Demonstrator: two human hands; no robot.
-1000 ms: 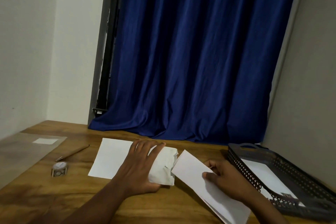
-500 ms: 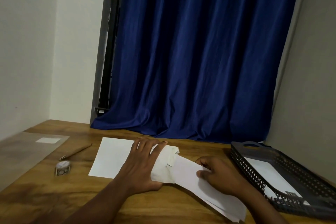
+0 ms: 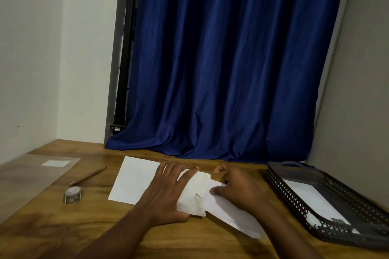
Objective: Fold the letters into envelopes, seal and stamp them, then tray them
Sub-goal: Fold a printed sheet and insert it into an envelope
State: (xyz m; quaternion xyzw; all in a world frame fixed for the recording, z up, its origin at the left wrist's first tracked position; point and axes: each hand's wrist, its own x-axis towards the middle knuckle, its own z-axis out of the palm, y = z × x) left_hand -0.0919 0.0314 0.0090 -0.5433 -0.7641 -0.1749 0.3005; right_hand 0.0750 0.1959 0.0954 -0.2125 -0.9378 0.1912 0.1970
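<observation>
Envelope: cream, crumpled, flat on desk, left of tray. Left hand: fingers straight, pressing envelope. Right hand: pinching folded letter, one end inside envelope's mouth.

No legible txt; print on stamp roll too blurry to read.

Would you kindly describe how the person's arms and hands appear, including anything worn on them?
Both forearms are bare: no sleeves reach into view. The left hand and the right hand wear no gloves, and I see no rings, watch or bracelets on either.
</observation>
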